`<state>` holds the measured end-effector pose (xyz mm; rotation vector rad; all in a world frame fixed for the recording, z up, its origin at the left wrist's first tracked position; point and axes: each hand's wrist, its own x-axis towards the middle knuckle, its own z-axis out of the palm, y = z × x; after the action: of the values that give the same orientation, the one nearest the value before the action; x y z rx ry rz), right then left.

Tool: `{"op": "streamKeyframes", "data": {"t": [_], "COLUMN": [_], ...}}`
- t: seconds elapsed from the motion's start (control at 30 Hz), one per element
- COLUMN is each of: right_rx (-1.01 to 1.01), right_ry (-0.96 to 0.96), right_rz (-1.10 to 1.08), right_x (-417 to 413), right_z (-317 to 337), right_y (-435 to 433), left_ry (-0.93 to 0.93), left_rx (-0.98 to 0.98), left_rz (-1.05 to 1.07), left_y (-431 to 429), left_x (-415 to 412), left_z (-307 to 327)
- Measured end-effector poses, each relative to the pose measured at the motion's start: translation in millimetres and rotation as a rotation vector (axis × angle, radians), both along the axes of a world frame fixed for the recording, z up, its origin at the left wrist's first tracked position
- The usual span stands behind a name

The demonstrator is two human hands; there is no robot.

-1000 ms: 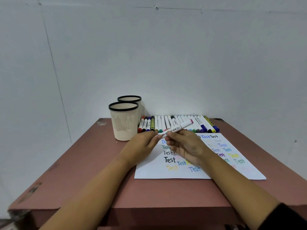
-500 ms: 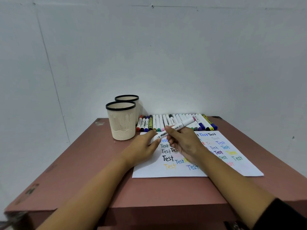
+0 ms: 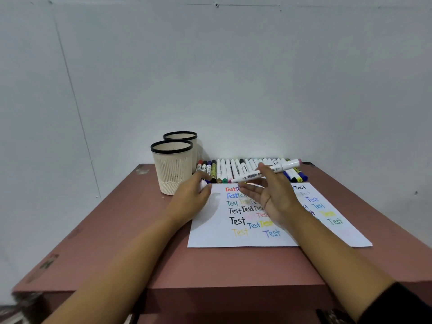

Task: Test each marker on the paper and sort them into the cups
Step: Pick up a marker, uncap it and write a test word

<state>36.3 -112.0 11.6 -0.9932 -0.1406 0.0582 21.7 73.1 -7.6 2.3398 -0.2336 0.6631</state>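
Head view: half a second ago both hands met on the white marker (image 3: 251, 176), with the left fingers closed over its left end; now the hands have parted. The right hand (image 3: 273, 197) pinches the marker between thumb and forefinger, its other fingers splayed loosely beneath. The barrel hangs in the air over the top edge of the paper (image 3: 233, 237).

The left hand (image 3: 190, 198) has drawn back, left of the right fingertips, and its fingers curl round a small white piece (the cap (image 3: 204, 183), as I judge, though it is half hidden). The marker's end nearest the left fingers looks bare and pinkish.

So uncapping seems done. Writing on the paper comes next, then a choice between the two cups (image 3: 171, 169) just beyond the left fingers. The row of markers (image 3: 224, 170) lies beyond both sets of fingertips.
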Motion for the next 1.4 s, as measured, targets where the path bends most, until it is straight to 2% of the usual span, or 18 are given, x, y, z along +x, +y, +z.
{"op": "streamKeyframes", "data": {"t": [0.1, 0.37, 0.6, 0.7, 0.8, 1.2, 1.4], "right_rx": [0.037, -0.41, -0.624, -0.648, -0.59, -0.7, -0.698], "right_ry": [0.054, -0.09, -0.099, -0.061, -0.033, -0.129, -0.121], "right_rz": [0.039, 0.05, -0.09, -0.152, -0.197, -0.205, -0.296], "right_x": [2.4, 10.9, 23.7, 30.7, 33.2, 33.1, 31.9], "right_z": [1.3, 8.4, -3.5, -4.0, -10.2, -20.8, -21.7], "right_y": [-0.9, 23.4, 61.6, 66.8, 67.7, 75.2, 74.1], "left_ry": [0.088, 0.27, 0.22, 0.219, 0.222, 0.212, 0.238], "left_rx": [0.01, 0.033, -0.289, -0.324, -0.336, -0.386, -0.396], "left_rz": [0.085, 0.039, 0.05, 0.023, 0.015, -0.004, -0.016], "left_y": [7.5, 25.5, 33.9, 35.4, 35.8, 36.9, 38.2], "left_x": [3.6, 5.2, 1.8, 1.2, 2.4, 5.6, 5.4], "left_z": [6.3, 8.6, -2.5, -3.0, -3.2, -5.6, -5.9]}}
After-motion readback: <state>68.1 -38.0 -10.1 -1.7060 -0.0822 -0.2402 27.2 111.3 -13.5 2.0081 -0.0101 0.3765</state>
